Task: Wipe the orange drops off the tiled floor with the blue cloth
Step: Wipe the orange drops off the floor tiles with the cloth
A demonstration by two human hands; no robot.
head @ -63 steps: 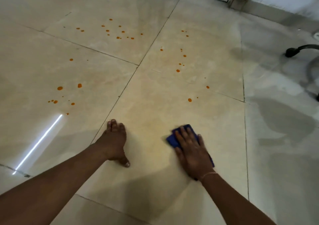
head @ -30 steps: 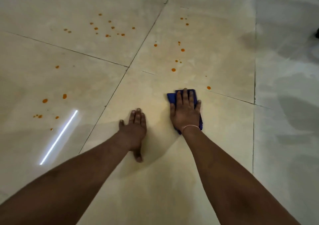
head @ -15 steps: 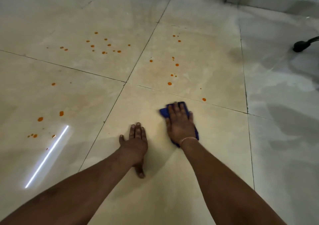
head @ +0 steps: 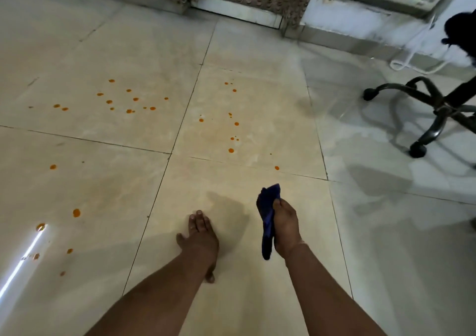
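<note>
Right hand grips the bunched blue cloth; left hand lies flat on the tiled floor.

Both hands are over the tile nearer than and right of the grout cross. The left hand's fingers are straight and close together. The right hand's fingers curl round the cloth, whose ends stick out of the fist; whether it touches the floor is unclear. Orange drops speckle the three other tiles round the cross. An office chair base stands far right of it.

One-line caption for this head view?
Right hand grips the bunched blue cloth, left hand flat on the tiled floor, orange drops ahead.
</note>
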